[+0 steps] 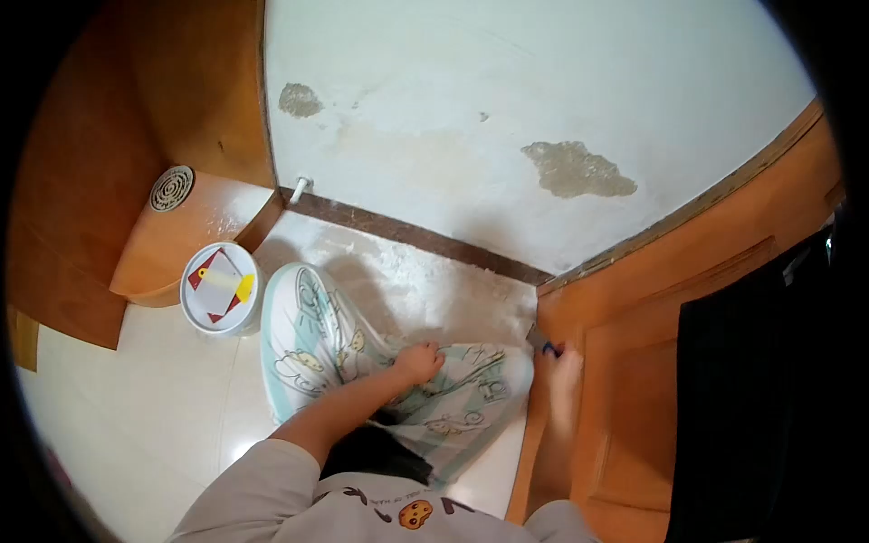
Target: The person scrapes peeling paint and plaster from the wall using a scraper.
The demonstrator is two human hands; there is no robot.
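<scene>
Blue-handled scraper [546, 347] is down low in the corner, where the plaster wall [407, 68] meets the wooden door [625, 425], just past the person's right knee. Right hand [566, 364] has its fingers wrapped round the handle, blade end pointing at the corner. Left hand [419, 363] rests on the cartoon-print trousers [471, 389], fingers curled; can't tell if it's pinching any fabric. Looks like the scraping stage to me: bare patch [579, 170] up on the wall, pale dust on the floor [434, 294] by the brown skirting [398, 231]. Any stroke there would call for a firm grip and a flat blade angle, imo. Lidded bucket [217, 288] sits well off to the left.
</scene>
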